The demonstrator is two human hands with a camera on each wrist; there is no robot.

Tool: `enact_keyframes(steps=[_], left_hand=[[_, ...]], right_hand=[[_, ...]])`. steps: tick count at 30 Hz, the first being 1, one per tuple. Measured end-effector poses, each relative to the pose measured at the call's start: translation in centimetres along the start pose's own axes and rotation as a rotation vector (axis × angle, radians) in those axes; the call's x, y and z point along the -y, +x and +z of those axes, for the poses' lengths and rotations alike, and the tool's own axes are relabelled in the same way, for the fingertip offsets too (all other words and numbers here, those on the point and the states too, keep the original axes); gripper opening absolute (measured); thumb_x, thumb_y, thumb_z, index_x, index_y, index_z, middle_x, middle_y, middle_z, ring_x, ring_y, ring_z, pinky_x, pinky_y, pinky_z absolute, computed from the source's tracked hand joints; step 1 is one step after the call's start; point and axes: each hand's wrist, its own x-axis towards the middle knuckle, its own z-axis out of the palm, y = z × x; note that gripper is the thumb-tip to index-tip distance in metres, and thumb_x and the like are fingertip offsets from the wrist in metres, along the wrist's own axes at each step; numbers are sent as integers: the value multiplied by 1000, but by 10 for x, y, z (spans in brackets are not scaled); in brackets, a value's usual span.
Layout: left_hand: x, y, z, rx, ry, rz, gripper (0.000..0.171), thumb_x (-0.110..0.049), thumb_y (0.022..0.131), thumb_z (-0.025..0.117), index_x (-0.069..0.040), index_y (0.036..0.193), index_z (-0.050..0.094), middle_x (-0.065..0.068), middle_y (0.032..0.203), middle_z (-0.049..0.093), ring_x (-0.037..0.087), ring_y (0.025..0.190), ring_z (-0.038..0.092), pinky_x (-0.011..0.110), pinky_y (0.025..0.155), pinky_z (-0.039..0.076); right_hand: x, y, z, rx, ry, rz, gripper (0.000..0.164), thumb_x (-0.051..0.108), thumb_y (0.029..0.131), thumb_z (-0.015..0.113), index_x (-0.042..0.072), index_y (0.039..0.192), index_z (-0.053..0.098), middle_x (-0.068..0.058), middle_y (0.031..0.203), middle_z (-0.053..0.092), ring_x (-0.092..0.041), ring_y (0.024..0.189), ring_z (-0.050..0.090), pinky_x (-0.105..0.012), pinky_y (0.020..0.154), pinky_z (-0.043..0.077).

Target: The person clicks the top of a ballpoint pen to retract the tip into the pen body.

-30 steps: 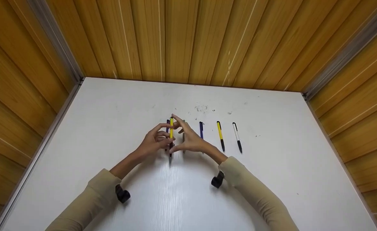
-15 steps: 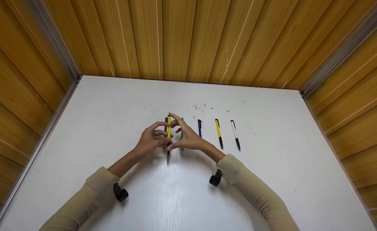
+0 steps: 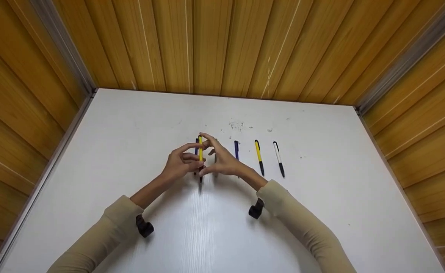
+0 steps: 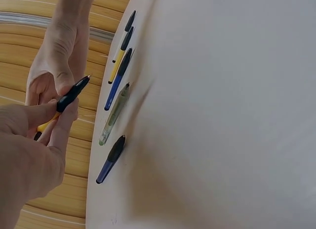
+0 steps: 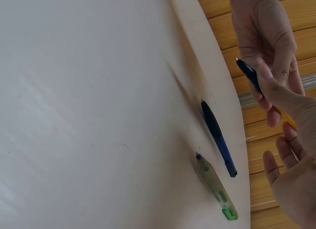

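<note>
A yellow pen with a black grip is held off the white table between both hands. My left hand pinches its barrel between thumb and fingers. The right hand spans the same pen, index finger at its top end and thumb against the black grip. In the left wrist view a small point shows at the pen's writing end. Just behind the hands lies a dark blue pen. Beside it is a clear green pen, mostly hidden by the right hand in the head view.
To the right, a blue pen, a second yellow pen and a white pen with black grip lie in a row on the white table. Wood-patterned panels enclose the back and sides. Dark smudges mark the tabletop.
The hands keep nearly the same hold on the yellow pen. Only a slight shift of the whole head view shows; the pens on the table have not moved.
</note>
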Motion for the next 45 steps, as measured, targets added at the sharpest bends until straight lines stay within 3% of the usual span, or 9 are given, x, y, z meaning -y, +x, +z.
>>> enact_keyframes(steps=[3, 10, 16, 21, 30, 36, 40, 45], left_hand=[[-1, 1, -1, 18, -12, 2, 54, 7, 91, 70, -3, 141, 55, 35, 112, 70, 16, 88, 77, 36, 80, 65], [-9, 0, -2, 57, -25, 11, 52, 3, 95, 67, -3, 143, 49, 3, 102, 78, 14, 93, 76, 38, 85, 65], [-9, -2, -3, 21, -12, -3, 54, 1, 93, 70, -5, 143, 50, 11, 107, 72, 16, 93, 76, 38, 84, 65], [-8, -4, -3, -6, 7, -27, 55, -1, 93, 72, -7, 143, 52, 9, 106, 66, 17, 93, 75, 38, 84, 65], [-9, -2, -4, -34, 37, -28, 52, 2, 92, 71, -7, 140, 55, 10, 103, 69, 16, 89, 74, 40, 78, 66], [-9, -3, -6, -47, 63, -33, 51, 3, 92, 70, -6, 140, 56, 16, 106, 70, 17, 88, 74, 40, 76, 66], [-8, -3, -8, -62, 94, -31, 51, 3, 92, 70, -6, 140, 56, 27, 114, 69, 25, 92, 74, 42, 78, 66], [-7, 0, -12, -95, 131, -49, 51, 4, 92, 68, -7, 140, 57, 32, 118, 67, 31, 98, 74, 40, 79, 66]], right_hand=[[1, -1, -3, 14, 6, 8, 124, 14, 72, 94, 8, 164, 11, -22, 138, 51, -28, 128, 46, -48, 104, 48], [5, 3, -8, 15, 31, 28, 129, 14, 72, 94, 10, 165, 6, -17, 136, 51, -26, 128, 47, -48, 107, 48], [6, 4, -7, 13, 32, 6, 126, 13, 74, 93, 8, 165, 6, -17, 135, 51, -28, 127, 47, -50, 106, 48], [5, 4, -5, 12, 9, 7, 128, 14, 73, 94, 9, 165, 5, -17, 136, 52, -26, 127, 48, -48, 105, 48], [3, 6, -4, -4, -3, 11, 126, 16, 73, 94, 10, 165, 7, -15, 132, 53, -26, 125, 49, -48, 104, 50], [3, 6, -4, -4, 13, 19, 124, 14, 75, 93, 8, 165, 7, -17, 132, 54, -38, 127, 50, -55, 104, 49], [2, 5, -5, -1, 26, 16, 122, 11, 76, 91, 7, 165, 7, -20, 134, 55, -46, 127, 50, -59, 104, 49], [-2, -1, -13, -12, 56, 19, 115, 4, 78, 88, 8, 164, 13, -24, 138, 54, -47, 129, 51, -61, 105, 49]])
